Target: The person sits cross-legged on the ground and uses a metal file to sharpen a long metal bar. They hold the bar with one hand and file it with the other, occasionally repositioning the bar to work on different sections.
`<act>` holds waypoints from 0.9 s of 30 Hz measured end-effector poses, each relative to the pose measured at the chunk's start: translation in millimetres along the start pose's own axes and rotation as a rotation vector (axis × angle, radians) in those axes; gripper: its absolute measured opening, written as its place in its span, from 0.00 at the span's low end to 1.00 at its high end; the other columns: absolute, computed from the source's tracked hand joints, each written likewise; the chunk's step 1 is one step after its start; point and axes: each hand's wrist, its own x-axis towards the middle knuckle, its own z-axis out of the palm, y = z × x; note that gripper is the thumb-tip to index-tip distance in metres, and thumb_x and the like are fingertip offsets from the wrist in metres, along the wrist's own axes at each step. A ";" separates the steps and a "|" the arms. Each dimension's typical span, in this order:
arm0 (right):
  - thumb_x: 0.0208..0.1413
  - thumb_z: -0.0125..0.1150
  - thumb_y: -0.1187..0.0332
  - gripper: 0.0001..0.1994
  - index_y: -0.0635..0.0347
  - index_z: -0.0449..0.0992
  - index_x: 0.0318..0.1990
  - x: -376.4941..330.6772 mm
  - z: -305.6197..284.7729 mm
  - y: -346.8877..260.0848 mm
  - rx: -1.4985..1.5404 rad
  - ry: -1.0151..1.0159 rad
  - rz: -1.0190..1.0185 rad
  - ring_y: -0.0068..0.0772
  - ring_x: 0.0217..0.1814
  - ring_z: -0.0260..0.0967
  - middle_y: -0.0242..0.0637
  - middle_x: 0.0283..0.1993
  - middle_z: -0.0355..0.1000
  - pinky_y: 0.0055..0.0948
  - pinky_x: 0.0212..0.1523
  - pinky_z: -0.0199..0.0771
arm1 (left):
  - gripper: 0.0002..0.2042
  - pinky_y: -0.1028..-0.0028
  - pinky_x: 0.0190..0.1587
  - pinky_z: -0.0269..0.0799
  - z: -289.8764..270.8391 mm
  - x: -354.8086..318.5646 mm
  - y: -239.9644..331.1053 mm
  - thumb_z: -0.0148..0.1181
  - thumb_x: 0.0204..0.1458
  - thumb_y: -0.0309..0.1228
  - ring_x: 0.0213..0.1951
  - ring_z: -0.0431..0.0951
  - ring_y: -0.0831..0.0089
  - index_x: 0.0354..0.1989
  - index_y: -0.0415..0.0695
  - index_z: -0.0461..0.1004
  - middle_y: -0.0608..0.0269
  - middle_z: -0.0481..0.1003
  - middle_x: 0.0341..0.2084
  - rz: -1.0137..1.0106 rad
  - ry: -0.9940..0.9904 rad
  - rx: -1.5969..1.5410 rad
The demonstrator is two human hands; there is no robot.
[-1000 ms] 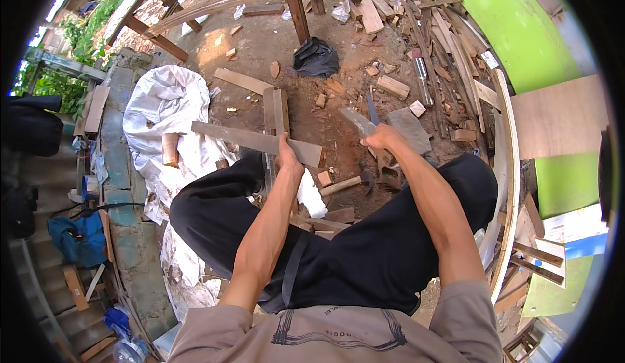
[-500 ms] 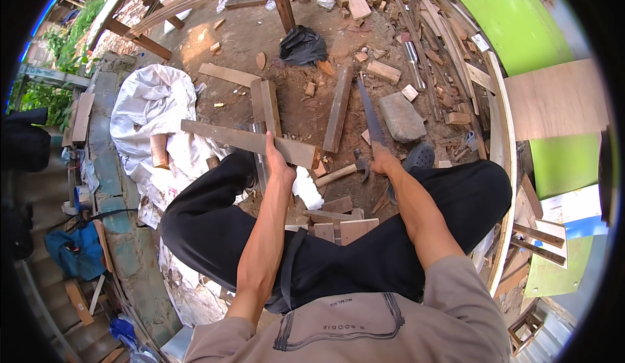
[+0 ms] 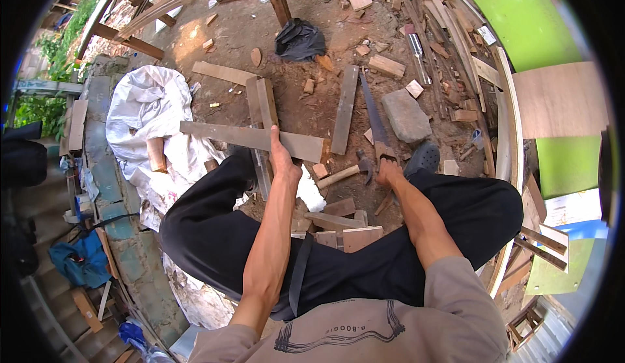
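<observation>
My left hand (image 3: 284, 158) grips a long flat wooden board (image 3: 224, 134) near its right end, the thumb lying over its top face. The board slants across other lengths of timber (image 3: 267, 99) on the ground. Over on the right, my right hand (image 3: 389, 172) is closed round the handle of a handsaw (image 3: 375, 116). Its blade points away from me, apart from the board. A hammer (image 3: 348, 171) lies between my hands, its head just left of the saw handle. Another wooden plank (image 3: 344, 109) rests left of the blade.
A grey stone block (image 3: 406, 114) sits right of the saw. White sacking (image 3: 146, 99) is heaped at the left beside a low wall (image 3: 107, 148). A black plastic bag (image 3: 299, 40) lies farther off. Offcuts (image 3: 338, 223) are piled between my legs, and long strips (image 3: 456, 44) line the right.
My right hand has drawn back slightly toward me with the saw. The board in my left hand has turned a little, its right end rising in the picture. Both grips stay closed.
</observation>
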 end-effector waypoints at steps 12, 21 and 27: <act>0.59 0.55 0.52 0.23 0.66 0.79 0.46 -36.9 -78.1 -28.1 0.407 0.455 -0.011 0.47 0.49 0.78 0.53 0.46 0.79 0.42 0.50 0.75 | 0.21 0.63 0.51 0.77 28.2 -38.1 45.1 0.61 0.60 0.50 0.47 0.78 0.66 0.53 0.47 0.70 0.64 0.75 0.44 0.017 -0.105 -0.085; 0.57 0.62 0.42 0.31 0.68 0.75 0.45 -224.0 -248.4 -35.8 1.017 0.413 -0.348 0.29 0.31 0.74 0.42 0.38 0.79 0.32 0.33 0.74 | 0.24 0.58 0.45 0.80 74.9 -78.8 31.5 0.66 0.54 0.38 0.44 0.78 0.65 0.52 0.35 0.67 0.52 0.74 0.46 0.144 -0.078 -0.048; 0.39 0.75 0.33 0.52 0.77 0.68 0.56 -252.9 -202.6 -61.7 0.677 0.789 -0.576 0.49 0.57 0.76 0.58 0.54 0.75 0.41 0.57 0.75 | 0.19 0.55 0.40 0.80 75.3 -36.9 -34.8 0.61 0.56 0.35 0.39 0.81 0.58 0.46 0.31 0.70 0.49 0.76 0.40 0.298 0.015 0.035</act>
